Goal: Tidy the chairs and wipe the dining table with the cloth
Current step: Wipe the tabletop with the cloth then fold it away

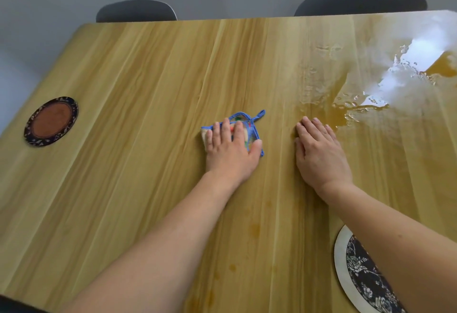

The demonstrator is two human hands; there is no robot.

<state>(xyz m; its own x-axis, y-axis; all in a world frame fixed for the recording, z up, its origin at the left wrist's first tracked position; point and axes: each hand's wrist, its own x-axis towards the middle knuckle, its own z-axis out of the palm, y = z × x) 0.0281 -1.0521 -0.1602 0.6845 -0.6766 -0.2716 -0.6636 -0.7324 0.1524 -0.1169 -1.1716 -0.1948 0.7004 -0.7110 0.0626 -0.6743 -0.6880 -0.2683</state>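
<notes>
Left hand (pixel 231 150) flat on cloth (pixel 249 130); right hand (pixel 319 153) beside, seemingly flat.

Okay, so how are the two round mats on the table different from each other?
The left mat has a plain reddish-brown centre inside a dark patterned border; the near-right mat has a dark floral centre inside a pale border. The left mat shows whole, while the right forearm covers part of the near-right mat and the frame edge crops it. The left mat lies by the table's left edge, the other by the near edge. Both are round and lie flat.
</notes>
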